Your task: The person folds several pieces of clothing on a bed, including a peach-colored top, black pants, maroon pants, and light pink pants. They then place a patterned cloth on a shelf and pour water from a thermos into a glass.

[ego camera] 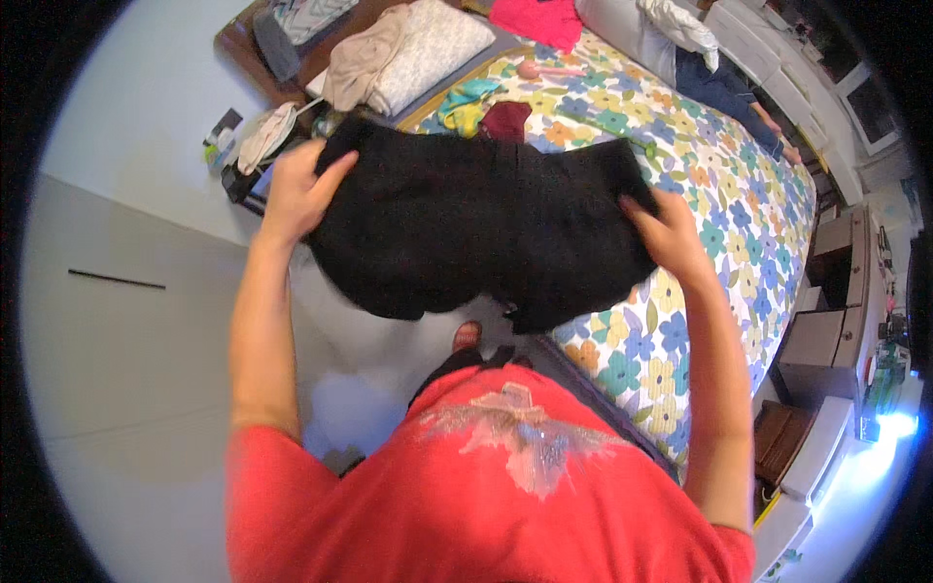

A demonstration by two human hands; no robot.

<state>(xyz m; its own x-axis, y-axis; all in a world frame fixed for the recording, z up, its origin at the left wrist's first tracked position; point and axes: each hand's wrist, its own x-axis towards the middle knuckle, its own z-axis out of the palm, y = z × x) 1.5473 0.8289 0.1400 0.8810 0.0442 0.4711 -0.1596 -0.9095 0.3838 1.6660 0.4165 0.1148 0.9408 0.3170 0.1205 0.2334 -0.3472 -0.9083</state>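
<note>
Between my two hands hangs a pair of black shorts (481, 218), spread wide in the air. My left hand (300, 191) grips its left edge, thumb over the cloth. At the opposite edge, my right hand (667, 229) pinches the fabric. The shorts hide part of the bed and floor behind them. Past their top edge, a maroon cloth (504, 121) and a turquoise and yellow garment (466, 106) lie on the floral bedspread (729, 211).
A patterned pillow (436, 55) with a beige cloth (364, 58) lies at the bed's head. A pink cloth (538, 20) is nearby. On the far side, a person in dark blue clothing (718, 91) is partly visible. Drawers (820, 335) stand at right.
</note>
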